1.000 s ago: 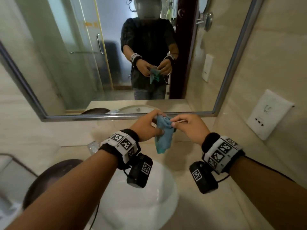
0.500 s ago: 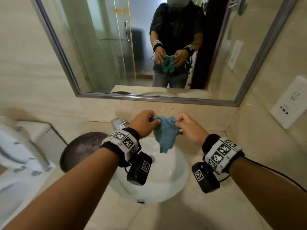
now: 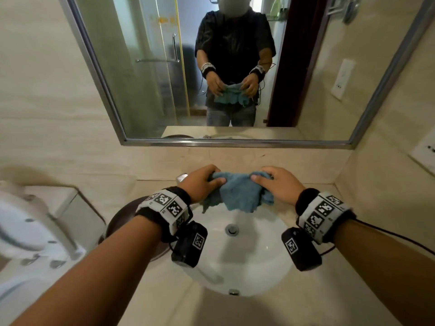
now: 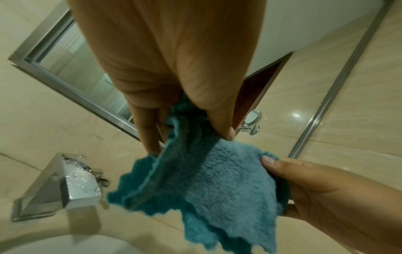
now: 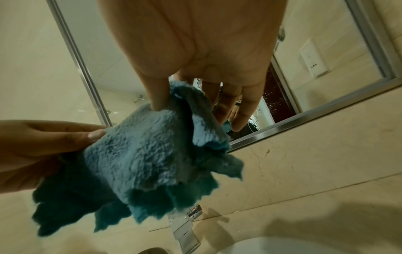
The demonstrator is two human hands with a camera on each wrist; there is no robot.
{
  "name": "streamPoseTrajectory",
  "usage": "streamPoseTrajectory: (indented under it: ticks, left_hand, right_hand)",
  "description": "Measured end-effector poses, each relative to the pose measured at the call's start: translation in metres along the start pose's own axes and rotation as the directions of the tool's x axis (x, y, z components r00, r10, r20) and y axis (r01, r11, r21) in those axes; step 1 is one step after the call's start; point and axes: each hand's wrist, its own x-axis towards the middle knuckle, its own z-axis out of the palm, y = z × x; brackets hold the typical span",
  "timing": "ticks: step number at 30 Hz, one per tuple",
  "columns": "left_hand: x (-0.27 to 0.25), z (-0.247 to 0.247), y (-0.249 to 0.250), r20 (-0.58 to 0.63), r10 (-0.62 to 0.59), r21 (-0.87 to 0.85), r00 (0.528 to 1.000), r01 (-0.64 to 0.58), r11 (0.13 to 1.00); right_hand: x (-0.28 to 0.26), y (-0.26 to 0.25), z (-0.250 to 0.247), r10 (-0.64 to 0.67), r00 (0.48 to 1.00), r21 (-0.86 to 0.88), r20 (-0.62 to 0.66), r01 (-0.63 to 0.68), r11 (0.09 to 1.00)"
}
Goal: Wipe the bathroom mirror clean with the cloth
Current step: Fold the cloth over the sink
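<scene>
A fluffy blue cloth (image 3: pixel 237 194) hangs stretched between both hands above the white basin (image 3: pixel 259 255). My left hand (image 3: pixel 202 183) pinches its left edge between thumb and fingers; the same grip shows in the left wrist view on the cloth (image 4: pixel 208 185). My right hand (image 3: pixel 277 184) pinches the right edge, its thumb on top of the cloth (image 5: pixel 147 154). The metal-framed mirror (image 3: pixel 317 67) hangs on the wall above and beyond the hands, apart from the cloth. It reflects the person holding the cloth.
A wet chrome tap (image 4: pixel 71 185) stands behind the basin, just left of the cloth. A dark round bowl (image 3: pixel 122 222) and a white appliance (image 3: pixel 28 231) sit at left. A wall socket (image 3: pixel 423 149) is on the right tiled wall.
The hands have moved apart and spread the bunched cloth wider between them. The view has tilted down, so the basin now shows more fully.
</scene>
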Motion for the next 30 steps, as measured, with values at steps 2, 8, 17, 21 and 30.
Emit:
streamPoseTrajectory:
  ticks: [2, 8, 17, 21, 30]
  left_hand:
    - [-0.005, -0.010, -0.014, 0.044, -0.002, -0.071, 0.999, 0.005, 0.997]
    - [-0.016, -0.035, -0.055, 0.075, -0.003, -0.005, 0.997, 0.004, 1.000]
    - [-0.037, -0.049, -0.110, -0.010, -0.091, -0.074, 0.996, 0.090, 0.993]
    - [-0.038, -0.044, -0.122, -0.002, -0.122, -0.095, 0.992, 0.121, 0.988]
    - [-0.040, -0.028, -0.126, 0.122, -0.200, -0.223, 0.972, 0.223, 0.949]
  right_hand:
    - [0.002, -0.012, 0.013, 0.012, 1.000, -0.008, -0.020, -0.012, 1.000]
    - [0.009, -0.043, 0.046, 0.122, 0.992, 0.007, 0.021, -0.122, 0.993]
    - [0.005, -0.071, 0.084, 0.180, 0.971, 0.382, 0.155, -0.227, 0.896]
    - [0.012, -0.078, 0.098, 0.191, 0.962, 0.225, 0.195, -0.233, 0.946]
    - [0.032, -0.077, 0.103, 0.164, 0.977, 0.469, 0.139, -0.211, 0.858]
